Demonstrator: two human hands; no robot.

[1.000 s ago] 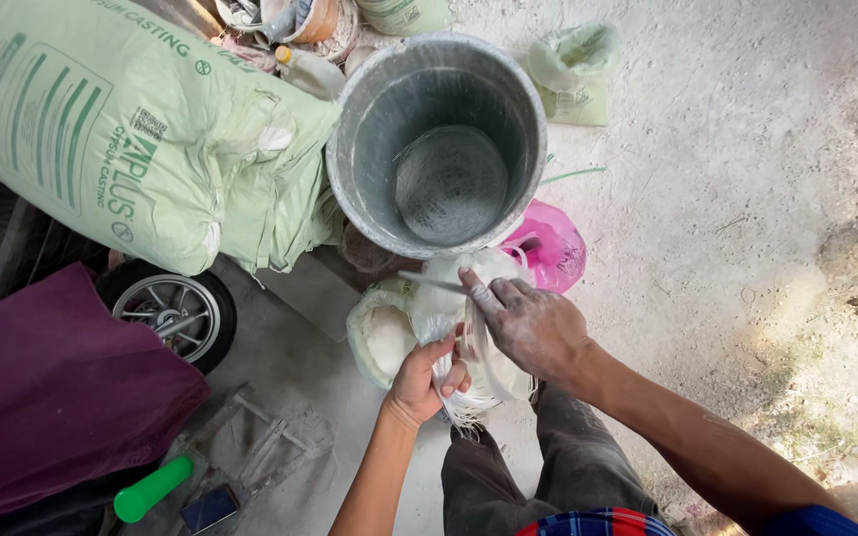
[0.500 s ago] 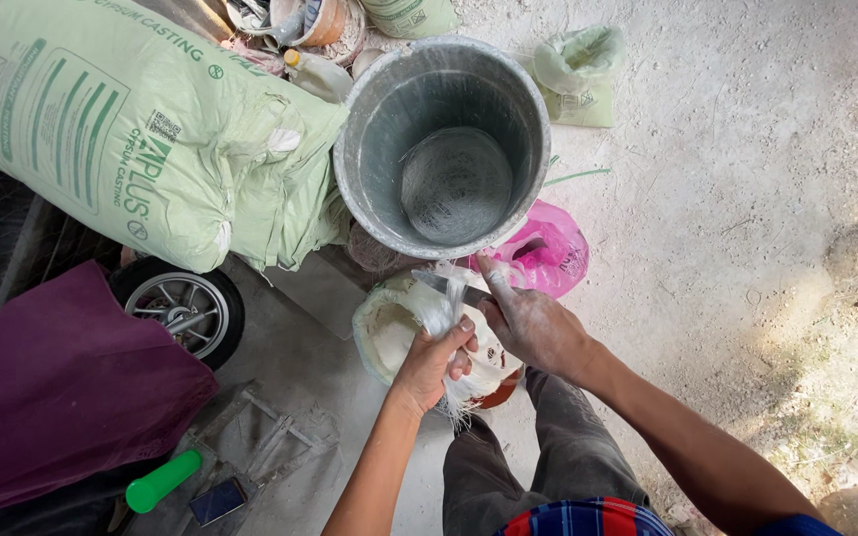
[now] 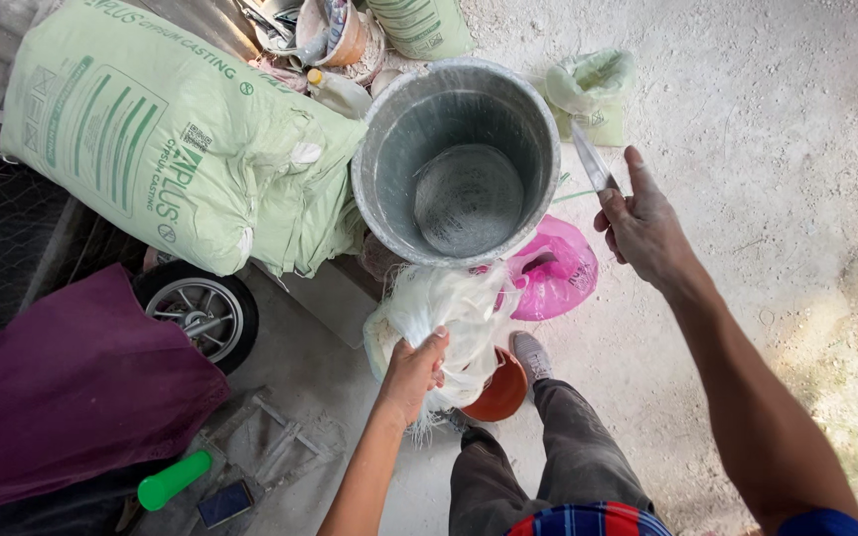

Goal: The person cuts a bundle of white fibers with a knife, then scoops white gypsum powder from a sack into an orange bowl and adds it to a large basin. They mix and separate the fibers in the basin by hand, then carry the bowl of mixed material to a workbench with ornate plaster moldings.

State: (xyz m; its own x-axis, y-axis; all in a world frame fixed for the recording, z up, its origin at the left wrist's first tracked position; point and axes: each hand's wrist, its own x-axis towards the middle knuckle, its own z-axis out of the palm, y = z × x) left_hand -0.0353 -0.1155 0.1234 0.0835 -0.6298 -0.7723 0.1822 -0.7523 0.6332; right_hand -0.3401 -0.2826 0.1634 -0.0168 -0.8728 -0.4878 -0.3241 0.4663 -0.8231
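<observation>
The big pale green sack lies slumped just left of the grey metal bucket, touching its side. The bucket itself stands upright and holds nothing that shows, only its bare bottom (so nothing has gone into it as far as one can see). Below and left of the bucket a purple cloth covers something beside a small black wheel. A pink plastic bag lies just below the bucket's right rim.

The bundle of white fibre hangs just under the bucket's near rim, gripped at its lower part by the left hand, fingers closed tight round it. The right hand, off to the bucket's right, is closed on a knife with its blade pointing up and away, clear of the fibre. Judging by this, the bundle is still waiting to go into the bucket.
</observation>
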